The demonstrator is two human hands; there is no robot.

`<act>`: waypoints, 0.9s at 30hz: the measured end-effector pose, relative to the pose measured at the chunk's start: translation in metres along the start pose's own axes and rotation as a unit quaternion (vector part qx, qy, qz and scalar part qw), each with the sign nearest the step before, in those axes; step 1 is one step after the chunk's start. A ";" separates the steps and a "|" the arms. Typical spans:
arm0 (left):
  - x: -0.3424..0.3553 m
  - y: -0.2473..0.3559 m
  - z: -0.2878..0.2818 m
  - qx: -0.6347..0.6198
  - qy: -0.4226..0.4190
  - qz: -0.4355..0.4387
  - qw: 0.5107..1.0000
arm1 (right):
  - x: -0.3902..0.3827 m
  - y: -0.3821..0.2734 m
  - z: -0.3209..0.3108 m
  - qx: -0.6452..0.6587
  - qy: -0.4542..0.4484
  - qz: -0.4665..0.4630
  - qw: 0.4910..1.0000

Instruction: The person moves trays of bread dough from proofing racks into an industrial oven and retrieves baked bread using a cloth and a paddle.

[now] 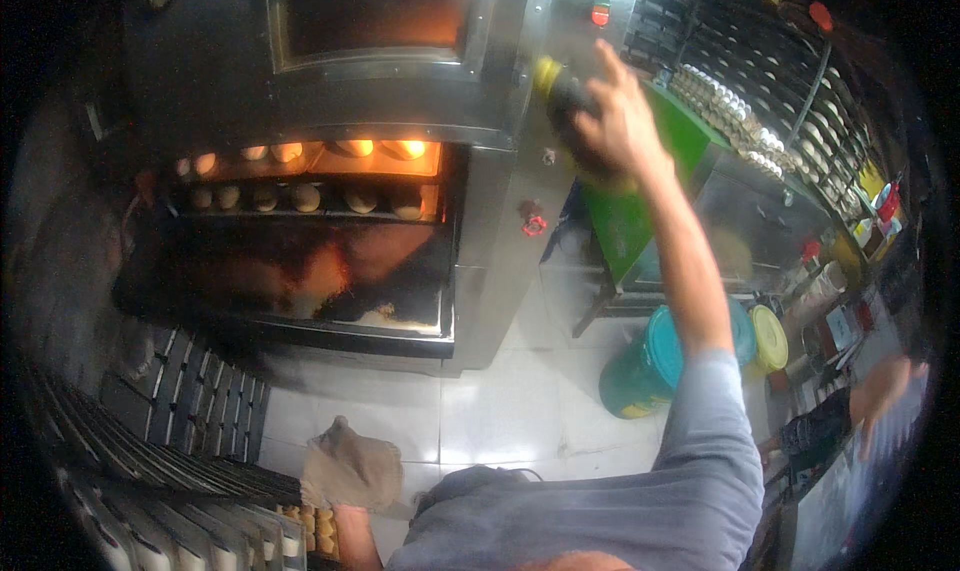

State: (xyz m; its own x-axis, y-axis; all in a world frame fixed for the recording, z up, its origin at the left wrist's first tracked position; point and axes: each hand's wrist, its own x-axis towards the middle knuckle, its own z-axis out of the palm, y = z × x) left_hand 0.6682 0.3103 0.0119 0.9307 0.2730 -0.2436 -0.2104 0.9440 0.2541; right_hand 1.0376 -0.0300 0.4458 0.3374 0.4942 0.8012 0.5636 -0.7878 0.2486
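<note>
My right hand (622,121) is raised in front of the oven's steel side panel, its index finger stretched toward a red and green switch (600,13). Its other fingers curl round a dark, bottle-shaped thing (572,111) with a yellow end, blurred by motion. Low on the left, my left hand is covered by a brown cloth (350,466) it grips; only the wrist shows, beside a tray of buns (322,531). The oven (490,261) stands open at its lower deck, where round buns (305,198) sit in two rows under orange light.
Dark rack bars (190,391) stand at the left. Right of the oven are a green-sided table (615,226), egg trays (735,121) and a rack of dough pieces (820,136). A teal bucket (638,376) stands on the tiled floor. Another person's arm (880,396) shows at the far right.
</note>
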 end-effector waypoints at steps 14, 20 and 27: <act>0.012 -0.071 0.019 -0.003 -0.026 -0.033 0.999 | 0.070 0.052 0.004 -0.095 -0.011 -0.016 0.995; 0.016 -0.083 0.029 0.143 -0.131 -0.003 0.981 | 0.066 0.053 -0.003 -0.124 -0.032 0.013 0.992; 0.005 -0.075 0.069 0.143 0.156 0.015 0.977 | 0.041 0.036 0.017 0.014 0.059 -0.012 0.998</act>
State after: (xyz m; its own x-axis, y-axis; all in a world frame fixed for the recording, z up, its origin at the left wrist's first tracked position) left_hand 0.7095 0.2277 0.0563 0.7796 0.3850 -0.4940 -0.1019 0.8562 0.5065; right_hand 1.0849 -0.0317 0.4780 0.2341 0.4650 0.8538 0.5920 -0.7648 0.2543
